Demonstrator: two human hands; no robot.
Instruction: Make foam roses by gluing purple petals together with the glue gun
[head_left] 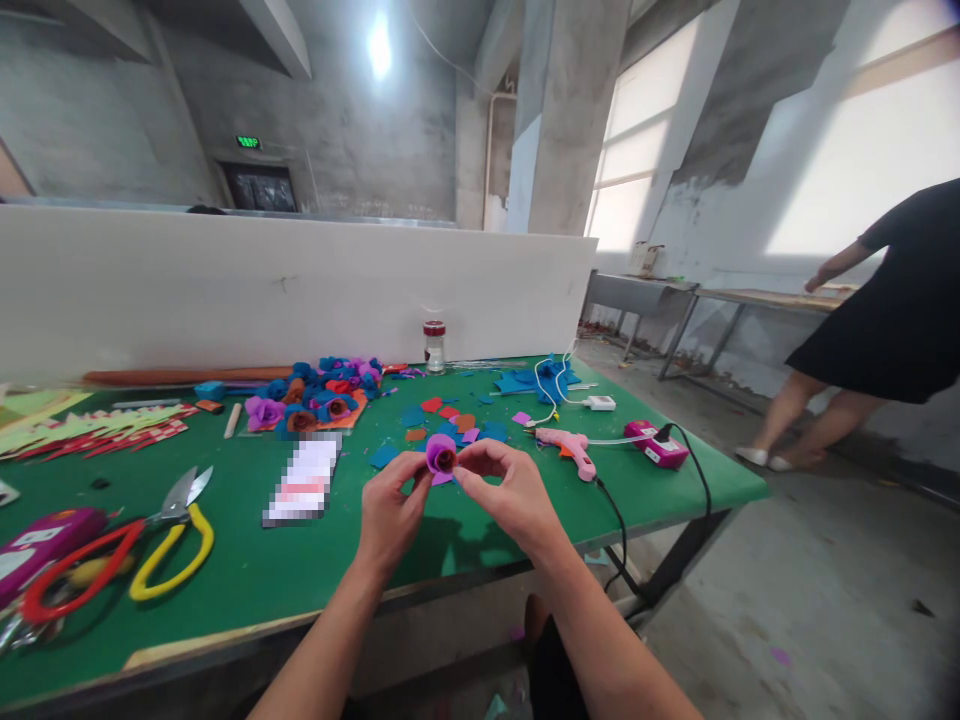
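Between my two hands, above the front part of the green table (247,560), is a small paper flower (441,455) with purple outer petals and a brown, rolled centre. My left hand (394,505) pinches it from the left side. From the right, the thumb and fingers of my right hand (506,490) close on its edge. Just beyond lie loose paper petals (414,416) in blue, red, brown and purple. A pink glue gun (571,450) rests to the right of my right hand, its cord hanging off the table edge.
Scissors (176,520) with red and yellow handles lie at the left. Finished paper flowers (322,395) are heaped at the back, near a lidded glass jar (434,348). A magenta power strip (657,445) sits at the right. A person in dark clothing (892,290) stands beyond the table.
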